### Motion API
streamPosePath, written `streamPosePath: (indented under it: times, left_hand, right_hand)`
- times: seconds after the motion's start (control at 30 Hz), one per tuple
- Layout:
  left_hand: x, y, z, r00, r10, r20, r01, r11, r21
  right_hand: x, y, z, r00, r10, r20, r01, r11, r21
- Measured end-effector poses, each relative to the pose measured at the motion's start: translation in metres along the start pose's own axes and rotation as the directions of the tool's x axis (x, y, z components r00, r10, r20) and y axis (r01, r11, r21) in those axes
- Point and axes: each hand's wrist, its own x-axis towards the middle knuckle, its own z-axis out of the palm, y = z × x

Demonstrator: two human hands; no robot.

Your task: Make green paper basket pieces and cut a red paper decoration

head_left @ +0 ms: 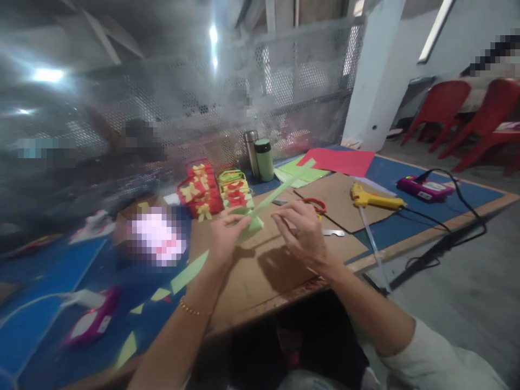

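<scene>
My left hand (227, 233) pinches a small folded piece of light green paper (255, 224). From it a long pale green paper strip (286, 187) sticks up to the right. My right hand (304, 230) is just right of the folded piece, thumb and fingers pressed together; whatever is between them is too small to make out. Both hands are above a brown cardboard sheet (252, 276). Behind my right hand lie scissors with orange-red handles (314, 205), partly hidden. A flat metal tool (333, 233) pokes out beside that hand.
A yellow glue gun (376, 199) lies on the right, its clear glue stick (371, 238) reaching the table edge. Red paper bags with yellow bows (201, 189), green ones with red bows (235, 192) and a green flask (264, 161) stand behind. Green paper scraps (160, 294) lie left.
</scene>
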Motion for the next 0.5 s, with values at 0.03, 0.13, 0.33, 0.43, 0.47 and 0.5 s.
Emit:
streamPosePath:
  times: [0.03, 0.13, 0.33, 0.43, 0.47, 0.5]
  left_hand:
    - [0.000, -0.001, 0.000, 1.000, -0.008, -0.027, 0.007, 0.999, -0.041]
    - [0.002, -0.005, 0.003, 0.998, 0.016, -0.067, -0.025, 0.991, -0.134]
    - [0.000, -0.004, 0.004, 0.999, 0.024, 0.023, -0.021, 0.994, -0.103]
    - [-0.003, 0.003, 0.000, 0.996, 0.080, 0.042, -0.080, 0.997, -0.008]
    - [-0.004, 0.005, -0.001, 0.992, 0.120, 0.031, -0.122, 0.990, 0.076]
    - [-0.005, 0.008, -0.003, 0.986, 0.166, 0.013, -0.166, 0.970, 0.176]
  right_hand:
    - [0.000, 0.001, 0.006, 0.999, 0.035, 0.037, -0.038, 0.996, 0.086]
    - [0.004, 0.004, 0.025, 0.987, 0.121, 0.109, -0.147, 0.952, 0.268]
    - [0.012, 0.003, 0.048, 0.980, 0.190, 0.058, -0.199, 0.935, 0.295]
    - [0.013, 0.004, 0.050, 0.981, 0.185, 0.055, -0.193, 0.935, 0.297]
    - [0.014, 0.004, 0.050, 0.982, 0.182, 0.053, -0.189, 0.936, 0.297]
    - [0.014, 0.003, 0.049, 0.983, 0.176, 0.051, -0.183, 0.937, 0.297]
